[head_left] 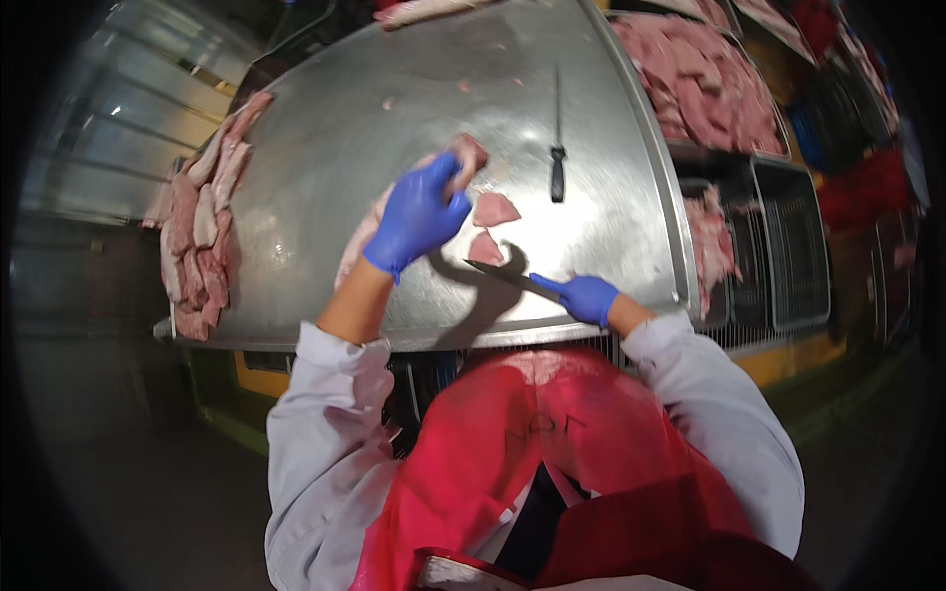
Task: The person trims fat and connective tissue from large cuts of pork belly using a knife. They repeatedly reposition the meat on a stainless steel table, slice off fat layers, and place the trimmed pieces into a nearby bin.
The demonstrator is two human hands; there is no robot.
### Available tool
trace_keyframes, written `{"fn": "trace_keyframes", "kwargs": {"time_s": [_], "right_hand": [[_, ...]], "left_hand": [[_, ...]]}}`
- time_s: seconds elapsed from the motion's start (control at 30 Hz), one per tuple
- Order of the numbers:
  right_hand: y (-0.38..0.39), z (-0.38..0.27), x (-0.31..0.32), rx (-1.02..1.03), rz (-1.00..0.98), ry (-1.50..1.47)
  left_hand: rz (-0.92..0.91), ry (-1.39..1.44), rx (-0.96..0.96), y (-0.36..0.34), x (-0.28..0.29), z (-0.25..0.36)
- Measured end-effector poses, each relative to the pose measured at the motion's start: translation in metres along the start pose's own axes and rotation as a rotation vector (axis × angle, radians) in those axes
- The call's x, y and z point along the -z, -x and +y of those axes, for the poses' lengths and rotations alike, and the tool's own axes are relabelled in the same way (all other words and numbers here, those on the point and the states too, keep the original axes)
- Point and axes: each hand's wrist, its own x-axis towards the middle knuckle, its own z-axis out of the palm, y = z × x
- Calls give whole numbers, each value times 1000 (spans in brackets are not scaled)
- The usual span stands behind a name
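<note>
My left hand (419, 217), in a blue glove, is closed around a long strip of pale pink meat (471, 160) lying across the metal table (305, 187). The strip's middle is hidden under the glove. In my right hand (589, 298), also gloved in blue, is a knife (505, 276), its blade pointing left over the table. Just beyond the blade tip lies a small cut piece of meat (485, 248), and a second piece (496, 209) sits right behind it. A sharpening steel (558, 177) with a black handle rests farther back, apart from both hands.
Several meat strips (202, 222) are piled along the table's left edge. Another meat piece (429, 10) lies at the far edge. Right of the table stand a crate heaped with meat (700, 84), a container with meat trimmings (709, 246) and a grey crate (791, 241).
</note>
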Motion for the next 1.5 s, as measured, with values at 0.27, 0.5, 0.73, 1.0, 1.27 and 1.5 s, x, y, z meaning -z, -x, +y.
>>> {"fn": "trace_keyframes", "kwargs": {"time_s": [0.27,0.5,0.73,1.0,1.27,1.5], "right_hand": [[111,16,-25,-226,313,-399],[221,22,-67,-663,754,-718],[134,-6,-21,-553,679,-898],[-120,-50,33,-233,527,-878],[-272,-66,76,-470,740,-572],[-264,-112,66,-650,559,-348]], "left_hand": [[-307,445,-315,-78,-144,85],[-358,-352,-69,108,-197,-77],[-40,-521,446,273,-69,-187],[77,-639,666,419,61,-250],[323,-795,830,555,140,-321],[-205,-835,786,535,183,-237]]}}
